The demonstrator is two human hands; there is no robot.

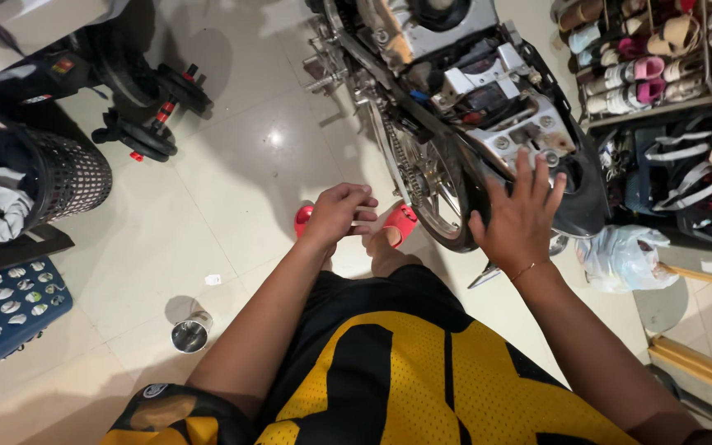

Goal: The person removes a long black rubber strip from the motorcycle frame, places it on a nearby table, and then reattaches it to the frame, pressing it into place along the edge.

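Note:
A stripped motorcycle (455, 91) stands ahead of me, its rear wheel (434, 194) with chain and sprocket near my feet. My right hand (519, 216) is spread flat, fingers apart, against the black rear tyre and fender (583, 198), holding nothing. My left hand (339, 213) hovers with fingers curled loosely, empty, above my feet in red slippers (401, 222). A thin bracelet circles my right wrist.
A metal cup (190, 332) stands on the tiled floor at lower left. Black dumbbells (152, 115) lie at the back left beside a black mesh basket (72, 177). A blue crate (6, 309) sits at far left. A shoe rack (661, 58) and bags (620, 255) fill the right.

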